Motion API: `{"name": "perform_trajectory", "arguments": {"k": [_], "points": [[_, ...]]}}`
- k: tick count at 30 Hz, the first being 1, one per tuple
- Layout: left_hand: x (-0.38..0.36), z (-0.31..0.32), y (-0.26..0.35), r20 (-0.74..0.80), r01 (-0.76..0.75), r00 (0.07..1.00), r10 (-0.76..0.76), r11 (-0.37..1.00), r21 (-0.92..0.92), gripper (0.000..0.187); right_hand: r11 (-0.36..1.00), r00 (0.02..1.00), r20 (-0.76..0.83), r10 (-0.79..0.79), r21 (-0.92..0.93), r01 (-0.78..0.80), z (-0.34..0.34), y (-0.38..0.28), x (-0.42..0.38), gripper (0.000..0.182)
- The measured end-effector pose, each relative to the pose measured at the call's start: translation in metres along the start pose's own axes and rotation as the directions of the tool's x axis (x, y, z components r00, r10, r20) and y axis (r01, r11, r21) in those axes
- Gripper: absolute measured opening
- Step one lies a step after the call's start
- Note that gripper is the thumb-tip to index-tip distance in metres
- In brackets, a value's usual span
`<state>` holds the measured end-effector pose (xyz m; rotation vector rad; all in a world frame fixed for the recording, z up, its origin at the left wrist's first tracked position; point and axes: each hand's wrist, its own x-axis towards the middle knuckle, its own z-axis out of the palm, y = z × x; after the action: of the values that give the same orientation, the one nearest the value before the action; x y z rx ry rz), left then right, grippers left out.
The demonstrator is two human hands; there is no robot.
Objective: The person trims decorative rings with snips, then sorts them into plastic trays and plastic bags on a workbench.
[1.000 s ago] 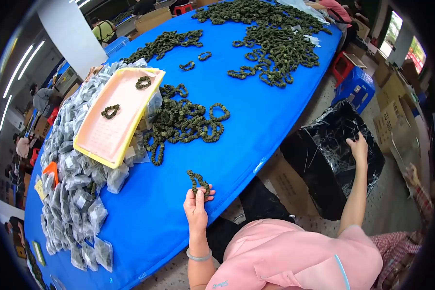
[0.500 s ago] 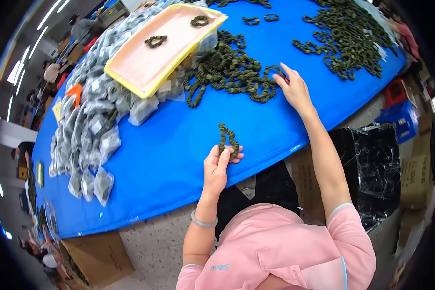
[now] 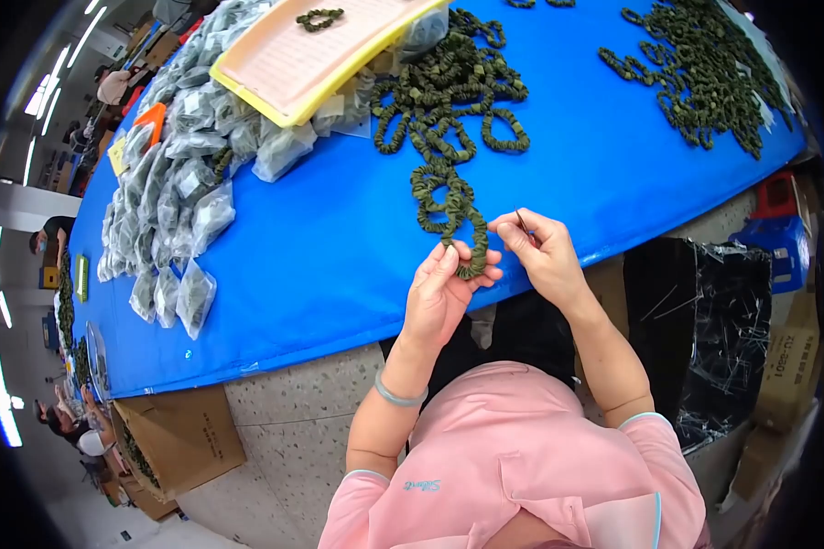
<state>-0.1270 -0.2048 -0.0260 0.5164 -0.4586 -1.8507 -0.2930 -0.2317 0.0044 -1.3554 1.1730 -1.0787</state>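
Observation:
My left hand [image 3: 439, 288] pinches the near end of an olive-green scrunchie [image 3: 474, 240] by the table's front edge. That scrunchie overlaps several others [image 3: 428, 201] that trail back to a heap of the same kind [image 3: 444, 82]. Close beside it on the right, my right hand [image 3: 542, 252] is closed, thumb and index finger pressed together at the scrunchie's side. Between its fingers shows a thin dark tool [image 3: 522, 221], mostly hidden by the hand.
A yellow-rimmed tray [image 3: 302, 114] with a scrunchie in it rests on a mound of grey bagged packs [image 3: 188, 174] at left. A bigger scrunchie heap [image 3: 705, 73] lies at far right. Cardboard boxes [image 3: 178, 439] and a black-lined bin [image 3: 723, 339] flank me; people work farther off.
My right hand has come from the heap to beside my left. Several scrunchies now trail from the heap to my left hand, which earlier held one apart from it.

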Motion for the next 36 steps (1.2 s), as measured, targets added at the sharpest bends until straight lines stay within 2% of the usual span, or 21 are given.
{"name": "perform_trajectory", "arguments": {"k": [1, 2, 6, 7, 12, 16, 17, 21, 22, 26, 27, 29, 30, 31, 32, 36], "points": [[0.000, 0.004, -0.003, 0.003, 0.006, 1.000, -0.006, 0.999, -0.043, 0.017, 0.994, 0.999, 0.025, 0.021, 0.104, -0.024, 0.002, 0.000, -0.005, 0.017], [-0.001, 0.008, -0.006, -0.002, 0.015, 1.000, -0.015, 0.998, -0.053, 0.017, 0.995, 0.999, 0.024, 0.034, 0.098, -0.036, 0.004, -0.001, -0.008, 0.017], [-0.004, 0.023, -0.008, -0.157, -0.020, 0.988, -0.004, 0.988, -0.155, 0.018, 0.953, 0.994, -0.064, 0.087, 0.294, -0.064, 0.010, -0.007, -0.014, 0.019], [-0.005, 0.026, -0.008, -0.158, -0.018, 0.987, -0.007, 0.988, -0.156, 0.018, 0.953, 0.994, -0.065, 0.090, 0.295, -0.067, 0.009, -0.009, -0.015, 0.019], [-0.007, 0.036, -0.004, -0.137, 0.047, 0.989, -0.051, 0.998, -0.032, 0.017, 0.961, 0.994, -0.065, 0.083, 0.269, -0.062, -0.004, -0.016, -0.015, 0.018], [-0.012, 0.041, 0.001, -0.107, 0.118, 0.989, -0.106, 0.986, 0.118, 0.018, 0.879, 0.958, 0.102, 0.268, 0.381, -0.286, -0.015, -0.012, -0.010, 0.018], [-0.014, 0.042, 0.002, -0.105, 0.113, 0.989, -0.101, 0.987, 0.117, 0.018, 0.881, 0.959, 0.104, 0.264, 0.378, -0.284, -0.014, -0.014, -0.010, 0.018], [-0.021, 0.047, 0.001, -0.213, 0.011, 0.974, 0.076, 0.924, 0.383, 0.015, 0.897, 0.956, 0.125, 0.265, 0.332, -0.292, -0.009, -0.025, -0.006, 0.019], [-0.022, 0.047, 0.003, -0.216, 0.004, 0.973, 0.086, 0.923, 0.384, 0.015, 0.898, 0.956, 0.134, 0.261, 0.330, -0.291, -0.007, -0.025, -0.005, 0.019], [-0.026, 0.044, 0.012, -0.086, -0.229, 0.933, 0.350, 0.761, 0.607, 0.015, 0.794, 0.933, 0.203, 0.298, 0.489, -0.360, -0.001, -0.019, -0.001, 0.018], [-0.026, 0.043, 0.014, -0.090, -0.229, 0.932, 0.352, 0.761, 0.608, 0.015, 0.794, 0.932, 0.208, 0.298, 0.488, -0.363, 0.001, -0.020, 0.000, 0.018], [-0.023, 0.041, 0.019, 0.110, -0.283, 0.855, 0.506, 0.279, 0.918, 0.020, 0.840, 0.957, 0.135, 0.257, 0.458, -0.290, 0.005, -0.022, 0.000, 0.018], [-0.021, 0.040, 0.021, 0.234, -0.271, 0.817, 0.528, -0.007, 0.963, 0.023, 0.861, 0.967, 0.097, 0.235, 0.440, -0.254, 0.007, -0.023, 0.000, 0.018], [-0.020, 0.039, 0.021, 0.358, -0.235, 0.782, 0.510, -0.291, 0.928, 0.026, 0.881, 0.975, 0.059, 0.214, 0.420, -0.219, 0.008, -0.023, 0.000, 0.019], [-0.020, 0.039, 0.020, 0.349, -0.228, 0.788, 0.508, -0.285, 0.931, 0.026, 0.878, 0.972, 0.062, 0.225, 0.419, -0.230, 0.009, -0.022, 0.000, 0.019], [-0.011, 0.041, 0.015, 0.484, -0.261, 0.734, 0.476, -0.460, 0.848, 0.033, 0.957, 0.988, 0.116, 0.105, 0.259, -0.132, 0.008, -0.017, 0.004, 0.021]]}}
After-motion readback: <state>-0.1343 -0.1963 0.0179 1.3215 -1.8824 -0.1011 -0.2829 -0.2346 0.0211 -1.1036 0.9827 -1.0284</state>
